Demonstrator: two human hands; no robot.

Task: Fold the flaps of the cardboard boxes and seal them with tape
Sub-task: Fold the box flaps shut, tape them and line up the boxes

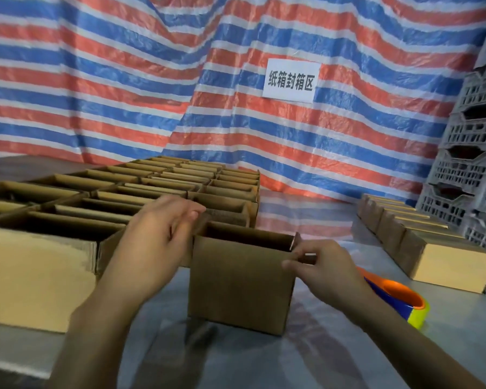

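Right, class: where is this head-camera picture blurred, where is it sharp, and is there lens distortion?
Head view: motion blur smears the left hand, right hand and the open box they handle; the white sign is legible; the wide lens tilts the crate stack at the right edge; light is soft, shadows faint.

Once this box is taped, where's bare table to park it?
Bare table runs behind the centre box, between the block of open boxes and the row of closed boxes. Another patch lies at the near edge, in front of the tape roll. The left side is packed with open boxes.
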